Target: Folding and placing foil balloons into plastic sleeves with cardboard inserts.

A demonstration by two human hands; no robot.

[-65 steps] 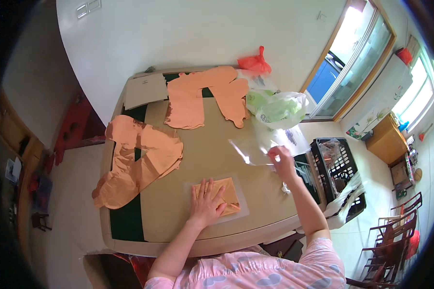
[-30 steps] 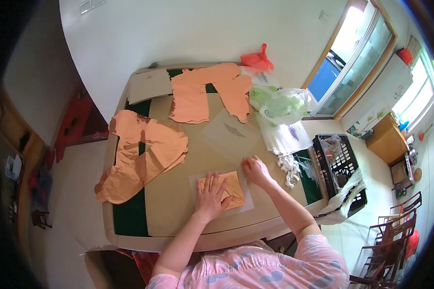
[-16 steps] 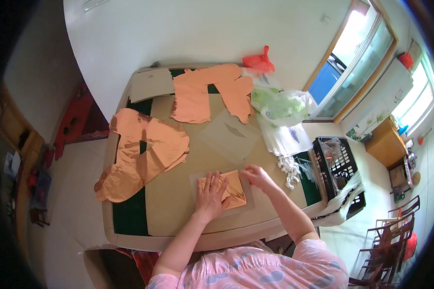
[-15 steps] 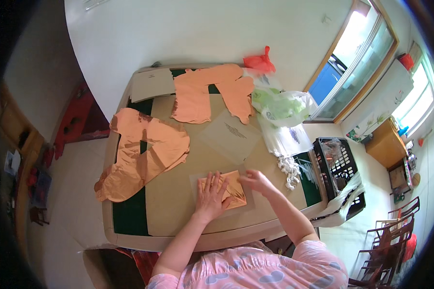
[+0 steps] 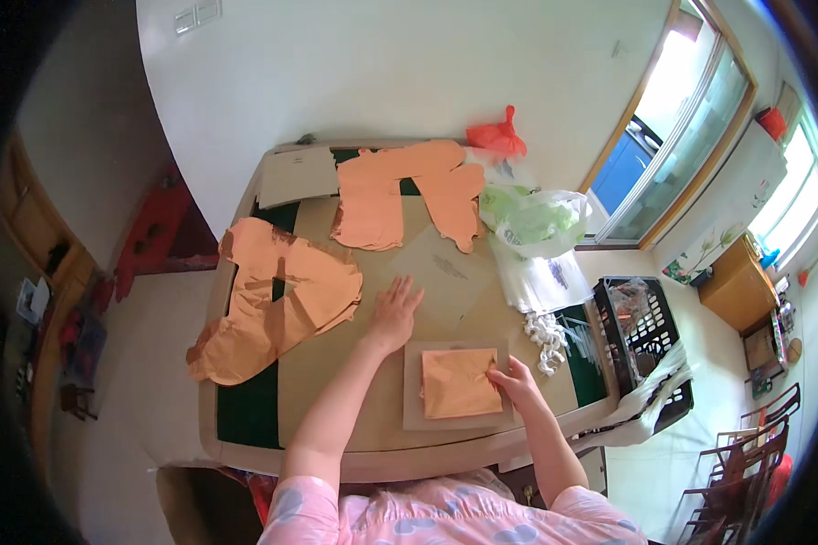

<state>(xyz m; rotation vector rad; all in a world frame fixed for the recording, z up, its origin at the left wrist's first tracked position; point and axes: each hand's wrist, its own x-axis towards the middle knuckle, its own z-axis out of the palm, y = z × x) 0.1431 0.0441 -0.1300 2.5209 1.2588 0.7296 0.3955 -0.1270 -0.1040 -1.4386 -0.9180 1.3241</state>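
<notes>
A copper-coloured foil balloon, folded into a flat square [image 5: 459,386], lies on a grey-brown card [image 5: 413,400] near the front of the table. At the square's right edge, my right hand [image 5: 518,381] has thumb and fingers closed on the foil. My left hand [image 5: 394,318] is off the packet, fingers stretched out, holding nothing. It is beside translucent flat plastic bags [image 5: 441,291] on the table's middle. Two unfolded flat copper foil balloons are spread out: one stack at the left [image 5: 286,304], another at the back [image 5: 373,209].
Stacked grey card sheets [image 5: 297,177] sit at the back left. A green-and-white plastic bag [image 5: 536,222], clear bags [image 5: 545,282], white ribbon coils [image 5: 547,341] and thin clear straws [image 5: 580,336] lie at the right. A black crate [image 5: 641,318] stands beyond the table edge.
The folded foil and its card have shifted right and nearer to me. My left hand has lifted off the foil and moved away from me; my right hand has come down to its right edge.
</notes>
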